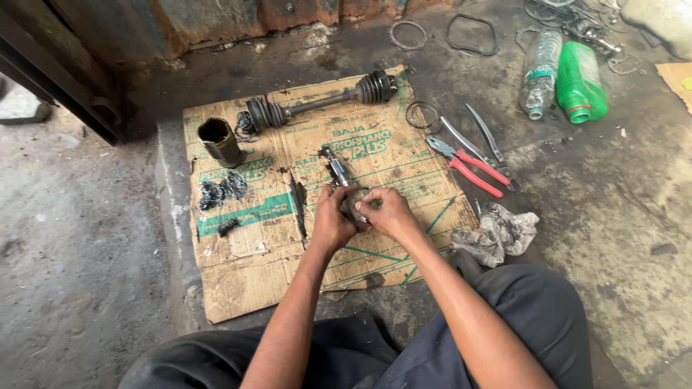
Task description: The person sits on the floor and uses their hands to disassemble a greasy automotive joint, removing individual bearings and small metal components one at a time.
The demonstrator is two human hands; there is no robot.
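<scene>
Both my hands grip a greasy metal joint with a short shaft (339, 169) that rests on a flattened cardboard sheet (238, 288). My left hand (330, 220) wraps the joint's left side. My right hand (386, 212) closes over its right side and top. The shaft sticks out away from me, toward the back. Behind it on the cardboard lies a drive axle with two black rubber boots (317, 104). A dark metal cup-shaped housing (218, 140) stands upright at the left, with blobs of black grease (222, 191) below it.
Red-handled pliers (468, 169) and a second plier tool (486, 140) lie right of the cardboard, with a crumpled rag (501, 234) near my knee. A clear bottle (540, 72) and green bottle (580, 83) lie at the back right. Metal rings (409, 34) sit by the rusty wall.
</scene>
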